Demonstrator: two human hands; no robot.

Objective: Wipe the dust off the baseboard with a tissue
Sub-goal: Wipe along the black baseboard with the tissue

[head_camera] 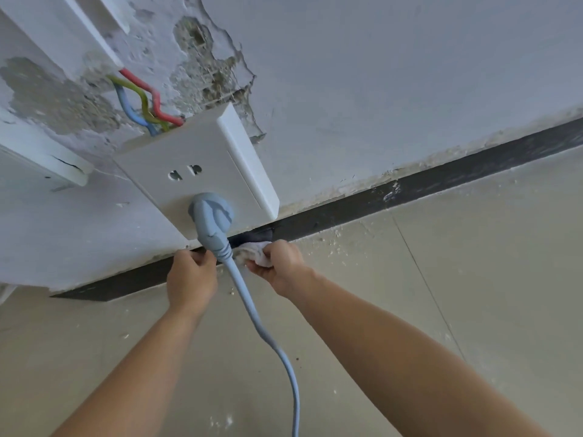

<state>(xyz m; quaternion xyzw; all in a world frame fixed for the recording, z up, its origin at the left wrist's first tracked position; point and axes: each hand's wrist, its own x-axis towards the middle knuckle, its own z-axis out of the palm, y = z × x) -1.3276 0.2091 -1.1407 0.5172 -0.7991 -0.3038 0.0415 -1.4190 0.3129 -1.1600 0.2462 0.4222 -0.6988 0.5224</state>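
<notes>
Two bare forearms reach away from us over the pale floor (473,279). Our right hand (284,268) curls its fingers round a crumpled white tissue (257,255) and presses it against the dark baseboard (410,187) just beyond them. Our left hand (191,279) has its fingers curled at the baseboard; we cannot tell whether they grip anything. Between the two hands' fingers a blue cable (252,310) runs up to its plug (211,219), seated in a white socket (202,171) above the fingertips, with coloured wires (142,102) beyond.
</notes>
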